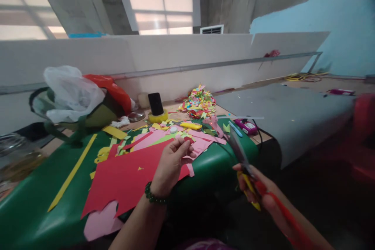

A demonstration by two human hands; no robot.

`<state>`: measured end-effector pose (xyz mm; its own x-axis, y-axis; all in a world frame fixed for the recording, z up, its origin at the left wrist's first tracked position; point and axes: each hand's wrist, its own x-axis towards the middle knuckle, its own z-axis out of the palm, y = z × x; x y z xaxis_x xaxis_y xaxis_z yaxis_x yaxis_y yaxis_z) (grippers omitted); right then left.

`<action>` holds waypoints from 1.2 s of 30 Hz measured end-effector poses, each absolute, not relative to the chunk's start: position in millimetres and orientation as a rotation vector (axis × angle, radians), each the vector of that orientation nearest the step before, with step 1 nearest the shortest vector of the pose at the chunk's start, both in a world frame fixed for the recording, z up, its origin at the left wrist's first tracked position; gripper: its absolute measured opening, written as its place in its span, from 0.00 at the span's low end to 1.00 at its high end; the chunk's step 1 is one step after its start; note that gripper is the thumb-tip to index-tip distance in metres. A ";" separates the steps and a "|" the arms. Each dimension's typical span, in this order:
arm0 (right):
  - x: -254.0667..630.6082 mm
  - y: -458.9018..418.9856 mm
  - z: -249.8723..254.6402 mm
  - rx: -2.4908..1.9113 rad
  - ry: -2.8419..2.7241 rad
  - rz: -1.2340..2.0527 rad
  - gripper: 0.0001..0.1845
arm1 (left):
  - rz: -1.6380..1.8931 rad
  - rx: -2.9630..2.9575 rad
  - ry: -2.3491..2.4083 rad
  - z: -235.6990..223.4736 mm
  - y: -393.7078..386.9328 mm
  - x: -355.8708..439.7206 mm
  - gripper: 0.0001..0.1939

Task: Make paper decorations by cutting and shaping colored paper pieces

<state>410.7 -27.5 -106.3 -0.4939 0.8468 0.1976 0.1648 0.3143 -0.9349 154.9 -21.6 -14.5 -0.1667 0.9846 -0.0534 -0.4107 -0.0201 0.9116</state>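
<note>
My left hand [175, 156], with a green bead bracelet [155, 196] at its wrist, is closed in a pinch. A small piece of red paper [189, 139] shows at its fingertips, above a large red paper sheet [129, 170] with a notched front edge. Past the table's front edge, my right hand [258, 191] grips scissors [247, 170] with yellow on the handle, blades pointing up and away. Something red and blurred lies along the right wrist. Pink paper [102, 220] pokes out beneath the red sheet at the front.
Paper scraps, a yellow cutter [191, 125] and a pink glue gun [213, 125] lie on the green table cover [70, 207]. Behind them stand a phone [155, 104] on a yellow tape roll [158, 116] and a heap of coloured paper bits [200, 102]. A bag [102, 111] sits left.
</note>
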 end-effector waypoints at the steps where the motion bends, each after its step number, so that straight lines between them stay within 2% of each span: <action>1: 398.3 -26.3 -102.6 -0.884 -1.898 1.246 0.45 | 1.500 0.789 1.041 -16.7 -30.9 151.1 0.22; 3: 378.5 -30.5 -90.4 -0.836 -2.012 1.312 0.48 | 1.520 0.770 1.085 -21.1 -46.9 144.5 0.21; 9: 345.7 -41.2 -61.8 -0.659 -2.234 1.385 0.45 | 1.599 0.744 1.164 -26.4 -71.6 136.5 0.21; 18: 345.0 -40.4 -67.6 -0.681 -2.202 1.539 0.49 | 1.520 0.851 1.178 -30.1 -74.7 132.1 0.19; 28: 346.5 -41.3 -68.0 -0.754 -2.182 1.615 0.46 | 1.543 0.889 1.233 -34.7 -73.2 133.5 0.16; 36: 346.7 -40.4 -71.0 -0.757 -2.167 1.638 0.47 | 1.469 0.973 1.258 -27.3 -75.2 126.3 0.14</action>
<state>346.7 -40.4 -71.0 -0.8084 0.5855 -0.0610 0.2184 0.2021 -0.9547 126.3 -75.2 -27.3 -0.2446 0.9696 -0.0059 -0.1545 -0.0330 0.9874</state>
